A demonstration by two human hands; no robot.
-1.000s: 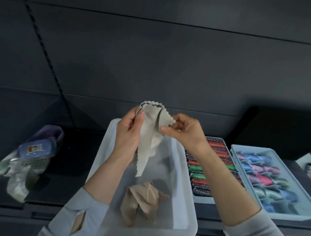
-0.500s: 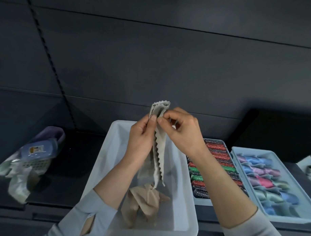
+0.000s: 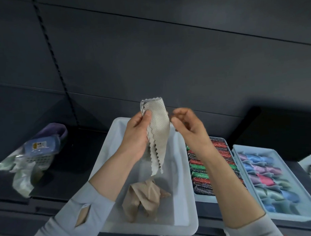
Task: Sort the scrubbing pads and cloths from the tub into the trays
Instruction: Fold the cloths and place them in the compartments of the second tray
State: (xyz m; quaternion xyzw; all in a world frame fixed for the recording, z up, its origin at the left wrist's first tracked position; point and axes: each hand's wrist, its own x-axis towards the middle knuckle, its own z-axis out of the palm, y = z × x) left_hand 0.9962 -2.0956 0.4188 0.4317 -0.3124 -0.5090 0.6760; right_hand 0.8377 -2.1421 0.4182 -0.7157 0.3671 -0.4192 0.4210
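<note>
My left hand point(image 3: 137, 136) pinches a folded grey cloth point(image 3: 158, 135) with zigzag edges, holding it up above the white tub point(image 3: 106, 155). The cloth hangs down in a narrow fold. My right hand point(image 3: 186, 127) hovers just right of the cloth with its fingers loosely curled, apart from it and holding nothing. A crumpled beige cloth point(image 3: 145, 197) lies on the tub's floor. Right of the tub stands a pale blue tray point(image 3: 228, 145) packed with red, green and dark glittery scrubbing pads point(image 3: 202, 169). Further right, a second pale blue tray point(image 3: 238, 147) holds folded blue, pink and green cloths point(image 3: 264, 177).
A small basket with a blue package point(image 3: 41, 146) and a purple item sits at the left on the dark shelf, beside crumpled clear plastic point(image 3: 21, 172). A dark back wall rises behind everything. White objects show at the far right edge.
My hands brought the cloth's halves together into a narrow fold. My right hand has since let go and drawn slightly right; my left hand alone holds the cloth.
</note>
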